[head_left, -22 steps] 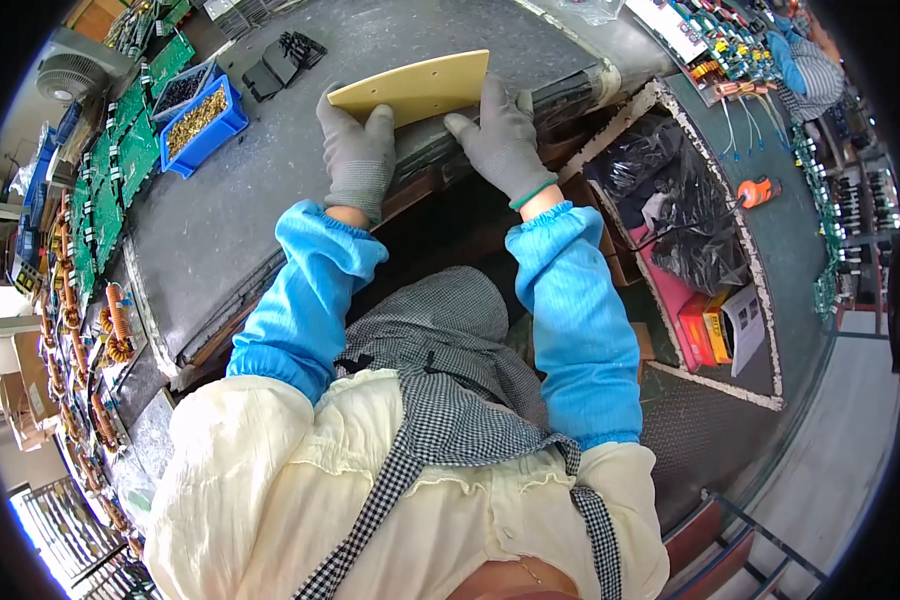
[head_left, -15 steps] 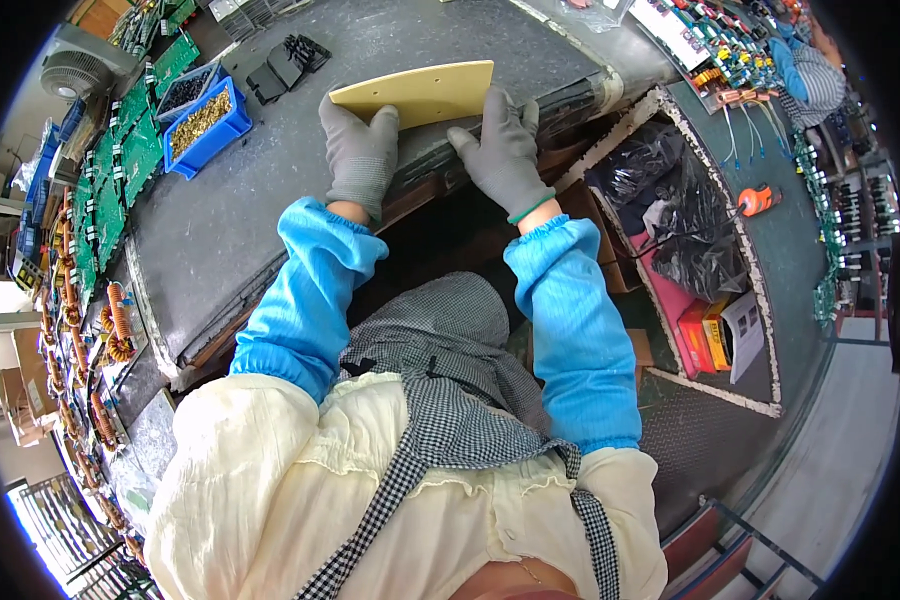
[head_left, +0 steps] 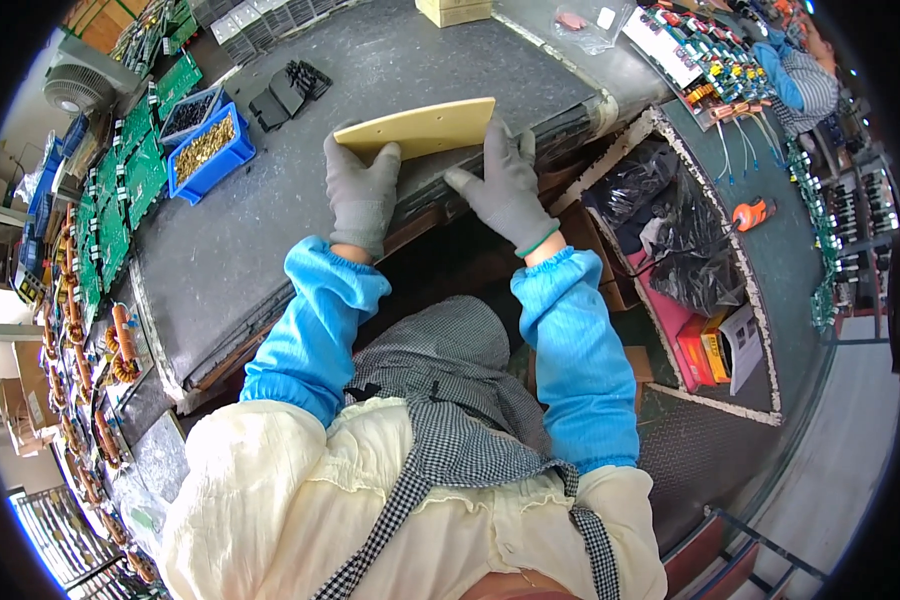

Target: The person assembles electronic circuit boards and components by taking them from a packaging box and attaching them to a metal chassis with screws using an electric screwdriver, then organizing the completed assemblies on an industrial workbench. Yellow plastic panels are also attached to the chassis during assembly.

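Observation:
A thin pale-yellow board (head_left: 425,128) with small holes and a curved upper edge is held on edge above the front of the dark bench. My left hand (head_left: 360,195), in a grey glove, grips its left end, thumb on the near face and fingers hidden behind. At the opposite end, my gloved right hand (head_left: 510,190) has its fingers against the board's right edge. Its thumb stands off below the board, apart from it.
Blue bins (head_left: 210,155) of brass-coloured and black small parts stand left on the bench (head_left: 260,220). Black pieces (head_left: 288,92) lie behind. Green circuit boards (head_left: 110,200) line the left. An open compartment (head_left: 685,240) with black bags is at right. Another person (head_left: 805,85) works far right.
The whole view has shifted, so the bench and bins appear lower and a pale block shows at the back. Both hands keep the board in nearly the same pose.

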Action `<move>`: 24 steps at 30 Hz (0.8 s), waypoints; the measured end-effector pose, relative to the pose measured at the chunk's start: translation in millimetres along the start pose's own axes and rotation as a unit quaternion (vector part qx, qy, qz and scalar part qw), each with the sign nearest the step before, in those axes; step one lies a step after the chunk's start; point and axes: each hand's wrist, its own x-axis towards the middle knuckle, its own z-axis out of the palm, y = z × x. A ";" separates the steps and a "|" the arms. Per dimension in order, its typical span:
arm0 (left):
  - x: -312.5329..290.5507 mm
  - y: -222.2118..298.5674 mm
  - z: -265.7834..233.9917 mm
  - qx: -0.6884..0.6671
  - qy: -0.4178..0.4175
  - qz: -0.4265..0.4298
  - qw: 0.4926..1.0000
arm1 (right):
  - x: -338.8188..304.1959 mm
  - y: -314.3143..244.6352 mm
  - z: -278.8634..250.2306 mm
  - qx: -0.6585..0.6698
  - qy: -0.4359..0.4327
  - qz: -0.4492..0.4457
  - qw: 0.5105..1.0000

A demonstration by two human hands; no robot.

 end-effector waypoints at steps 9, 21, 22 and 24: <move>-1.7 5.9 -9.7 -0.329 -0.025 0.007 0.944 | 20.0 -28.9 -37.0 0.322 0.107 0.022 0.940; -38.4 45.6 3.0 -0.471 -0.126 -0.203 0.849 | 7.8 -19.7 -55.8 0.569 0.124 0.220 0.783; -36.3 44.3 1.9 -0.472 -0.125 -0.206 0.848 | 6.6 -16.8 -55.5 0.567 0.121 0.223 0.784; -28.9 41.7 -0.8 -0.543 -0.235 -0.158 0.790 | 5.2 -13.5 -54.6 0.597 0.129 0.204 0.765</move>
